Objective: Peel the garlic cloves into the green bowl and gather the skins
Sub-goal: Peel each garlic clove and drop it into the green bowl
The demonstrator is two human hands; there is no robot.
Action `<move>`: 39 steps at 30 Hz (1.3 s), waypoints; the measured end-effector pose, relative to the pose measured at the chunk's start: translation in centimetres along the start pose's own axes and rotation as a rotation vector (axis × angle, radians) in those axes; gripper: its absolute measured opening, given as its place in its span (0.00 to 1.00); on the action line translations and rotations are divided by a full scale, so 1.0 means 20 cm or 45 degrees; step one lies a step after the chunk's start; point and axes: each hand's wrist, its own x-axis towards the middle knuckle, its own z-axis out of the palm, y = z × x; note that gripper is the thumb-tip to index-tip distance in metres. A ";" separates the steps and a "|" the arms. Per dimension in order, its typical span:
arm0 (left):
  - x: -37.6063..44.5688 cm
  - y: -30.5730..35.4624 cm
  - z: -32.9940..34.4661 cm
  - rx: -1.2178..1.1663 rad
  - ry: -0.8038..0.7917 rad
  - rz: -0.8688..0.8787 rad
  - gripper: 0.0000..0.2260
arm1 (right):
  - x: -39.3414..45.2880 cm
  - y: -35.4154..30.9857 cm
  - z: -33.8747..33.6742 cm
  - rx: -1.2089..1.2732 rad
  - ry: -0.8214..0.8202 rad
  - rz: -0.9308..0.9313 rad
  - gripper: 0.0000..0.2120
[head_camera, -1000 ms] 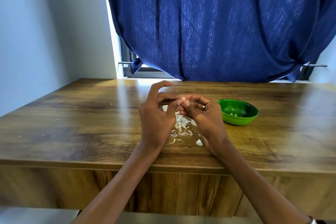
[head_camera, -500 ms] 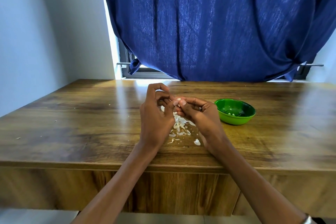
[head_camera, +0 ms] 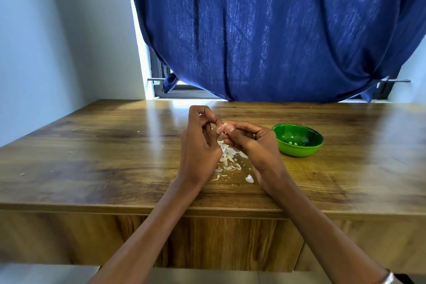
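Fingers (head_camera: 220, 129) of both hands are pinched on a garlic clove (head_camera: 225, 125), held above the skins (head_camera: 227, 160) heaped on the desk (head_camera: 103, 157). If squeezed too hard, it could be shot past the green bowl (head_camera: 298, 145). A blue curtain (head_camera: 276, 30) is hung behind.

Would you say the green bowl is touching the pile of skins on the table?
Apart. The head view shows bare wood of the table between the green bowl and the skins, with the right hand over that gap.
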 end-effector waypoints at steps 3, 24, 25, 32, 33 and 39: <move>0.00 0.00 0.00 -0.007 -0.003 -0.006 0.17 | 0.00 0.00 0.00 0.035 0.009 0.021 0.08; 0.01 0.02 -0.01 -0.173 0.005 -0.120 0.18 | -0.01 -0.03 0.00 0.136 0.019 0.022 0.07; 0.01 0.03 -0.01 -0.154 0.023 -0.123 0.18 | -0.02 -0.03 0.00 0.128 0.013 0.015 0.07; 0.00 0.04 -0.01 -0.096 0.066 -0.208 0.19 | -0.02 -0.04 0.00 0.126 0.031 0.045 0.08; 0.00 0.04 -0.01 -0.083 0.065 -0.211 0.19 | -0.02 -0.04 0.00 0.131 0.022 0.048 0.08; 0.00 0.03 -0.01 -0.039 0.089 -0.150 0.20 | -0.01 -0.04 0.01 0.118 -0.023 0.099 0.09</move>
